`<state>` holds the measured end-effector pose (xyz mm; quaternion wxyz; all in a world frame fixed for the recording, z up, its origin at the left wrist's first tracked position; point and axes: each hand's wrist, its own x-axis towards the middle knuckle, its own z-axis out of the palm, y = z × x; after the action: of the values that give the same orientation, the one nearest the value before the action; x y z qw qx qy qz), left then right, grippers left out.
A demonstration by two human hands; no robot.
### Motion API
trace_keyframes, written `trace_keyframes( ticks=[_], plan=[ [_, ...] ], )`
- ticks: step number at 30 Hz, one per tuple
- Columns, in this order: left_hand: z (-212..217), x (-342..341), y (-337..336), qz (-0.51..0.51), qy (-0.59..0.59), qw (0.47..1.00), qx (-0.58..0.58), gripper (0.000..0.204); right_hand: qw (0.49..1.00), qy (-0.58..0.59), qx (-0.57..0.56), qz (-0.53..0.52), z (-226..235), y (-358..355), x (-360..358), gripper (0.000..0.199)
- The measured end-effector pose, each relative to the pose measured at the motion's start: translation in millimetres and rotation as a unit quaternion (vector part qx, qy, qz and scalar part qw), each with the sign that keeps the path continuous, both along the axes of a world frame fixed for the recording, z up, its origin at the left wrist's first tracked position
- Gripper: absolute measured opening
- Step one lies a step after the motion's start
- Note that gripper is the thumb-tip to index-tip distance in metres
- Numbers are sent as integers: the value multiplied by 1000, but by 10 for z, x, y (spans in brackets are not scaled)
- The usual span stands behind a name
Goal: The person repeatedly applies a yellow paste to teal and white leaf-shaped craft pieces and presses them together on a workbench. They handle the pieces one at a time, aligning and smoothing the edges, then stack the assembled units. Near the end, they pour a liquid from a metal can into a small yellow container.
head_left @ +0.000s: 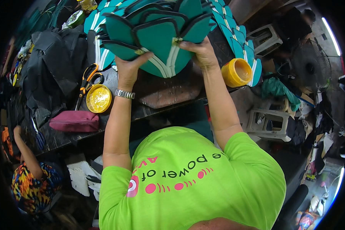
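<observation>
My left hand (129,69) and right hand (204,55) clamp opposite sides of a stack of black-edged teal pieces (157,37) over the dark tabletop (168,95), orange-handled scissors (83,85) lying left, an open yellow tub (234,74) right.

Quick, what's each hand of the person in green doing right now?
Left hand: closed, holding the bunch of teal pieces.
Right hand: closed, holding the same bunch's right side.

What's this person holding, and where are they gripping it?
A bundle of teal pieces: left hand on its lower left side, right hand on its lower right.
</observation>
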<state>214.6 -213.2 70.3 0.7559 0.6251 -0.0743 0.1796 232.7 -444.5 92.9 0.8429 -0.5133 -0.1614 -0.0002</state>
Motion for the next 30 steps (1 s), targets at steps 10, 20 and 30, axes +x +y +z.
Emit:
trace_keyframes(
  ticks=[10, 20, 30],
  plan=[
    [144, -215, 819, -18, -38, 945, -323, 32, 859, -181, -480, 0, 80, -310, -265, 100],
    [-849, -612, 951, -144, -6, 939, -312, 44, 874, -145, -414, -211, -298, -145, -33, 71],
    [-525, -690, 522, -220, -4, 928, -300, 74, 984, -92, 62, 142, 162, 53, -312, 81]
  ],
)
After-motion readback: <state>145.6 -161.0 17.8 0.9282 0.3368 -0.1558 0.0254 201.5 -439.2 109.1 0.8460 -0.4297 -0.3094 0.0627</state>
